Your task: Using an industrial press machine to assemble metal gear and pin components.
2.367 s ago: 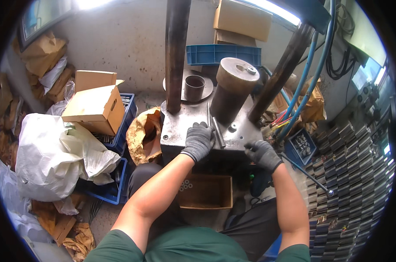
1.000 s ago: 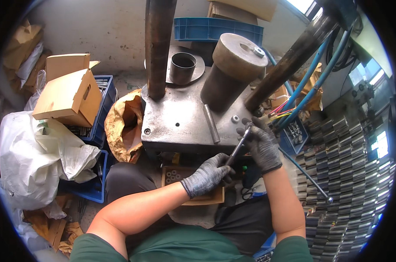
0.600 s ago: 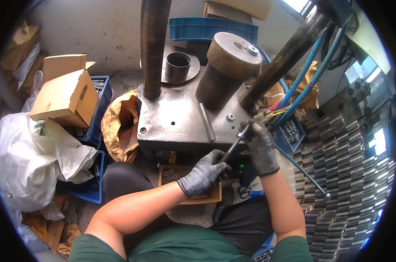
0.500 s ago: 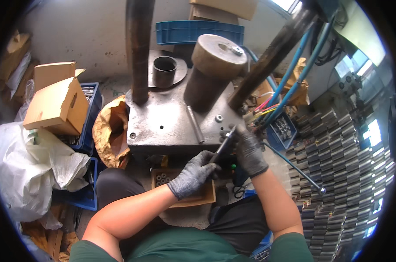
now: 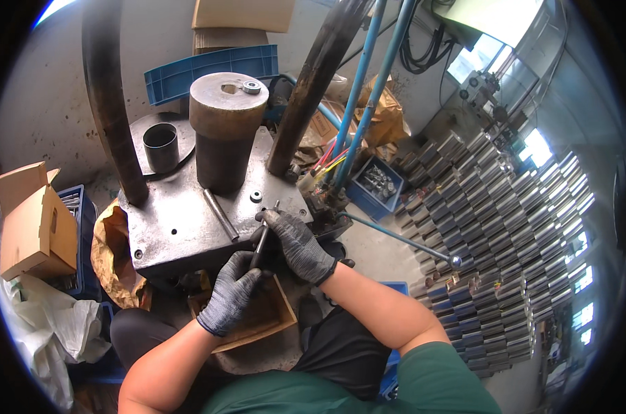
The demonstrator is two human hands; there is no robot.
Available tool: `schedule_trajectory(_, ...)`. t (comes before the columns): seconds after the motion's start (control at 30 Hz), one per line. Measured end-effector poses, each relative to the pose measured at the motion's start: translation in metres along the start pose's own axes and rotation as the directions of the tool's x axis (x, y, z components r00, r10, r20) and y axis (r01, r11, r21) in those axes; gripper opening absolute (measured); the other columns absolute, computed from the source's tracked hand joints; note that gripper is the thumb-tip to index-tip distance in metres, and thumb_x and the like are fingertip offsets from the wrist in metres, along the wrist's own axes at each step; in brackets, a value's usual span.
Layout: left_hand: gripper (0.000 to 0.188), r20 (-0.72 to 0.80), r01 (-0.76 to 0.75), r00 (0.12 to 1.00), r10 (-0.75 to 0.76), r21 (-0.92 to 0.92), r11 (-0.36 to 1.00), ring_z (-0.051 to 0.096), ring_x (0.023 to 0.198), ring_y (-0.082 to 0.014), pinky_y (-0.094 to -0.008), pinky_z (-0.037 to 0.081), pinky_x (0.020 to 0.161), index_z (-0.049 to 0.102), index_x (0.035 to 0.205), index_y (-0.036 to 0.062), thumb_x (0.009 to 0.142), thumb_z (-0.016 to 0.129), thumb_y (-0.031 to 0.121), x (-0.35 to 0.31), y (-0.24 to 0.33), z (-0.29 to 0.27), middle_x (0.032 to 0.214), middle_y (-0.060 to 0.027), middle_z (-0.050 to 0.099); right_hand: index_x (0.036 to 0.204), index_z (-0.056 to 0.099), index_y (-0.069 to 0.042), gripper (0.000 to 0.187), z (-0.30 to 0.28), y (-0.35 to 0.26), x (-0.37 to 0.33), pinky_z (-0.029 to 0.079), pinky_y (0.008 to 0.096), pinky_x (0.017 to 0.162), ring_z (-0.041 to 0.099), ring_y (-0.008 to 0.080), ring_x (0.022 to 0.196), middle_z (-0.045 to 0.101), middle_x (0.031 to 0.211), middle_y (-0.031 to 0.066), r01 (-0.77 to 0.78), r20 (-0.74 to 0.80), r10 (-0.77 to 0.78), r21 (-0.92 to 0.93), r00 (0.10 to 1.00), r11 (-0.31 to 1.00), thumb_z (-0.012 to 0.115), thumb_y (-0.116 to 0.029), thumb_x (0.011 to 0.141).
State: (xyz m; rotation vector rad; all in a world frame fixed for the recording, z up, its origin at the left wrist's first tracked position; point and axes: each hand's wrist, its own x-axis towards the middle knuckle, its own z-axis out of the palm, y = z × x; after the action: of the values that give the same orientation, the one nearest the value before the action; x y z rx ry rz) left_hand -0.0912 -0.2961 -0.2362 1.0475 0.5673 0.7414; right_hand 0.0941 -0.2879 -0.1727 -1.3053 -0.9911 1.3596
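Both of my hands wear grey knit gloves and share one thin dark metal rod at the front edge of a grey steel press table. My left hand grips the rod's lower end over an open brown box. My right hand closes around its upper part, near the table's front right corner. A second, longer steel rod lies loose on the table, just left of my hands. Behind it stands a thick steel cylinder.
Two dark columns rise from the table, with a short steel sleeve behind. Blue hoses and a lever with a ball end lie to the right. Stacked metal parts fill the right side; cardboard boxes and bags sit left.
My left hand left the table top and dropped to its front edge, where both hands took up the thin rod. My view has since swung right and closer; the hands keep their grip.
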Motion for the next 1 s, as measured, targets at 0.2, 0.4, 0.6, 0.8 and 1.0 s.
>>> schedule_trajectory(0.2, 0.037, -0.060, -0.048, 0.997, 0.053, 0.086, 0.995, 0.061, 0.081, -0.0104, -0.0267, 0.054, 0.074, 0.054, 0.127, 0.0029, 0.099, 0.066, 0.023, 0.001, -0.010, -0.004, 0.103, -0.0058, 0.067, 0.125, 0.060, -0.006, 0.038, -0.003, 0.015, 0.000, 0.057, 0.0312, 0.083, 0.070, 0.0152, 0.090, 0.072, 0.102, 0.0058, -0.083, 0.139, 0.068, 0.108, 0.988, 0.991, 0.050, -0.039, 0.108)
schedule_trajectory(0.4, 0.030, -0.140, -0.210, 0.953, 0.268, 0.330, 0.920, 0.069, 0.094, -0.0179, -0.0316, 0.055, 0.083, 0.058, 0.124, 0.0013, 0.096, 0.065, 0.007, 0.007, -0.011, -0.011, 0.104, -0.0137, 0.070, 0.119, 0.066, -0.006, 0.037, 0.002, 0.018, 0.004, 0.055, 0.0285, 0.077, 0.068, 0.0131, 0.087, 0.072, 0.104, 0.0052, -0.012, 0.135, 0.007, 0.035, 0.991, 0.999, 0.055, -0.040, 0.106)
schedule_trajectory(0.6, 0.037, -0.018, -0.306, 0.867, 0.498, 0.769, 0.561, 0.071, 0.105, -0.0285, -0.0386, 0.056, 0.091, 0.061, 0.126, 0.0013, 0.092, 0.073, 0.012, 0.017, 0.025, -0.027, 0.110, -0.0175, 0.070, 0.115, 0.068, -0.006, 0.038, -0.009, -0.021, -0.004, 0.052, 0.0256, 0.064, 0.064, 0.0087, 0.067, 0.070, 0.088, 0.0039, 0.176, -0.144, -0.213, -0.237, 0.966, 0.956, 0.056, -0.041, 0.106)
schedule_trajectory(0.8, 0.023, -0.206, -0.241, 0.659, 0.723, 0.852, 0.464, 0.065, 0.097, -0.0230, -0.0366, 0.052, 0.090, 0.063, 0.114, -0.0004, 0.096, 0.069, 0.012, 0.047, 0.032, -0.091, 0.106, -0.0125, 0.068, 0.121, 0.065, -0.002, 0.026, -0.047, -0.020, 0.027, 0.053, 0.0285, 0.068, 0.066, 0.0119, 0.074, 0.065, 0.081, 0.0063, 0.530, -0.209, -0.673, -0.471, 0.710, 0.705, 0.060, -0.022, 0.106)
schedule_trajectory(1.0, 0.019, -0.120, -0.017, 0.618, 0.777, 0.986, 0.166, 0.061, 0.095, -0.0403, -0.0478, 0.048, 0.086, 0.066, 0.102, -0.0001, 0.095, 0.064, 0.018, 0.067, 0.028, -0.126, 0.100, -0.0212, 0.065, 0.111, 0.067, -0.004, 0.047, -0.089, 0.012, 0.060, 0.052, 0.0481, 0.080, 0.070, 0.0393, 0.089, 0.071, 0.088, 0.0220, 0.156, -0.148, -0.338, -0.673, 0.929, 0.723, 0.056, -0.049, 0.103)
